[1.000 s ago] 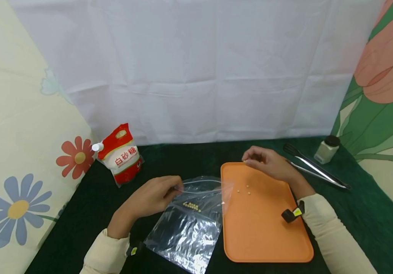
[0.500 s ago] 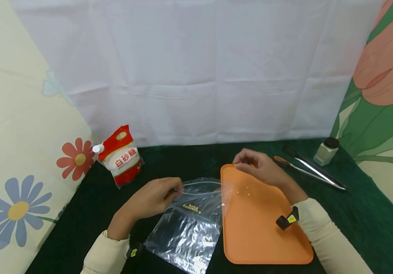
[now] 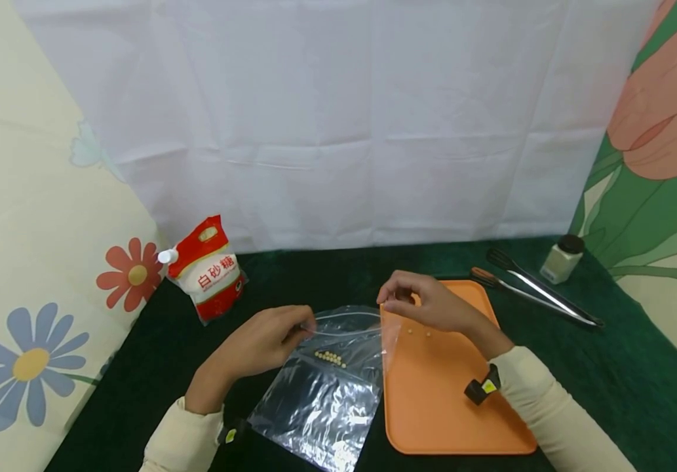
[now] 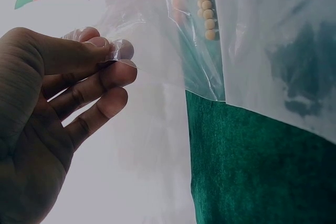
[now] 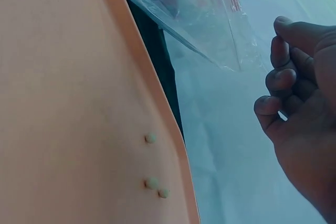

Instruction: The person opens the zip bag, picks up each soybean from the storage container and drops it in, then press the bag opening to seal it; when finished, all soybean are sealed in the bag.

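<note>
My left hand (image 3: 267, 337) pinches the upper left edge of a clear zip bag (image 3: 323, 406), thumb against fingertips. Several pale round soybeans (image 4: 208, 13) lie in a cluster inside the bag, below its zip. Over the top left corner of the orange tray (image 3: 456, 406), beside the bag's mouth, my right hand (image 3: 426, 305) has thumb and forefinger together. A pale speck shows at those fingertips, seemingly a soybean, mostly hidden. Three soybeans (image 5: 151, 183) rest on the tray in the right wrist view. The bag's right corner overlaps the tray's left edge.
A red and white sugar bag (image 3: 208, 269) with a white cap stands at the back left. Tongs (image 3: 544, 295) lie right of the tray, near a black-lidded glass jar (image 3: 562, 259). Dark green cloth (image 3: 314, 275) covers the table; a white sheet hangs behind.
My right hand has moved left and slightly nearer across the tray's top, toward the bag's mouth, thumb and forefinger still together. The left hand and the bag have stayed in place.
</note>
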The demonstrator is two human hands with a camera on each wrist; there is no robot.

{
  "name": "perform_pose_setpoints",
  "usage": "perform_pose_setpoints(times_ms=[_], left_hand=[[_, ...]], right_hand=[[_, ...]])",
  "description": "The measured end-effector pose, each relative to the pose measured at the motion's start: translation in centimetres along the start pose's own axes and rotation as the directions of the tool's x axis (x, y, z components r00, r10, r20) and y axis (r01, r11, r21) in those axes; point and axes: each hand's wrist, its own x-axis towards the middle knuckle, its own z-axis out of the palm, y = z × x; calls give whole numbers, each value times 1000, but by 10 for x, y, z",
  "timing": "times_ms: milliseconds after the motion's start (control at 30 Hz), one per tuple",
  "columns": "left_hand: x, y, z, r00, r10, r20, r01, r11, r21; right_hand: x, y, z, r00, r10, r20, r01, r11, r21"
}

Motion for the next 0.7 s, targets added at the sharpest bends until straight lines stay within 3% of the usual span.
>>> perform_pose_setpoints(times_ms=[300,433,567,700], left_hand=[[1,0,0,1000,0,2,0,1000,3],[2,0,-1,1000,0,-1,0,1000,7],[2,-1,-1,1000,-8,1,8,1000,6],[1,0,0,1000,-18,12,18,1000,-3]], right_hand=[[0,-3,-4,999,40,-6,-40,998,-42],[-6,18,-17,997,78,-19,-80,990,-114],[-17,42,-32,981,191,36,-176,953,-247],[-29,55,-42,944,307,120,-252,907,-338]])
